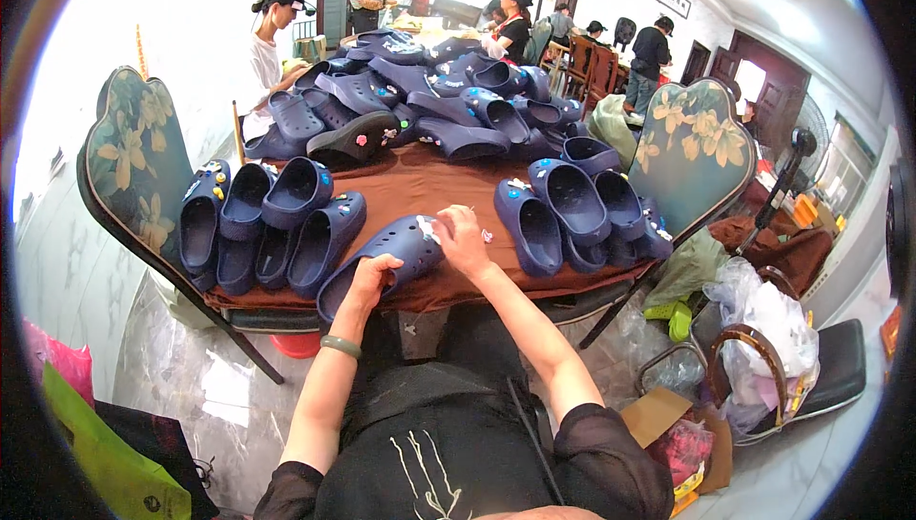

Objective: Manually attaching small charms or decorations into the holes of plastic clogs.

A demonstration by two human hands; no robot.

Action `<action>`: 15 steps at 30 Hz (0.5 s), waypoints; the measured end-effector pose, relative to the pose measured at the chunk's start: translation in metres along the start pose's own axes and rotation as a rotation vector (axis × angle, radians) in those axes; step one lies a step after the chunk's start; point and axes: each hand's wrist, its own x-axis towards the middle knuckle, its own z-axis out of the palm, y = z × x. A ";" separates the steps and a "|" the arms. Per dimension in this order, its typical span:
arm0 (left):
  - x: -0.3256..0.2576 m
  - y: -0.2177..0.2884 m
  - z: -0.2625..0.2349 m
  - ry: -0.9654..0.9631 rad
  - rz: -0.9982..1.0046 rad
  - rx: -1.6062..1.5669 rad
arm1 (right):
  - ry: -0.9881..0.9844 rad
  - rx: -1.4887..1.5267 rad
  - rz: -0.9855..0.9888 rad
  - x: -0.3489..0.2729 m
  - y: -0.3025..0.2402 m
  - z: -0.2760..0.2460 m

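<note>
My L hand pinching navy holed foam clog, long axis fwd-R to toe; R hand nearer toe, pinch? can't tell tbh.

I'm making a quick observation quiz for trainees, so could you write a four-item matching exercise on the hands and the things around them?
Column one
1. Left hand
2. Right hand
3. Greenish bangle
4. Large heap of clogs

Column two
A. Around the left wrist
B. Toward the far side of the table
C. At the toe end of the held navy clog
D. Gripping that clog near its opening

Pairs: 1-D, 2-C, 3-A, 4-B
</note>
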 end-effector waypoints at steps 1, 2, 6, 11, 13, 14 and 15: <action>0.003 -0.002 -0.002 -0.017 0.021 -0.038 | 0.024 -0.061 0.005 -0.002 0.009 -0.005; 0.005 -0.004 -0.003 -0.020 0.024 -0.042 | 0.023 -0.064 0.001 -0.007 0.022 -0.011; 0.005 0.002 -0.008 -0.025 -0.042 -0.023 | -0.073 -0.539 0.145 -0.036 0.071 -0.014; 0.001 0.000 -0.007 0.016 -0.037 -0.053 | -0.307 -0.266 -0.077 -0.039 0.079 0.005; 0.001 -0.002 -0.006 0.004 -0.058 -0.043 | -0.364 -0.124 -0.071 -0.032 0.086 0.010; -0.002 0.001 -0.008 0.011 -0.077 -0.043 | -0.438 0.027 -0.074 -0.028 0.083 0.016; -0.008 0.005 -0.006 0.014 -0.053 -0.023 | -0.303 -0.032 -0.056 -0.032 0.077 0.023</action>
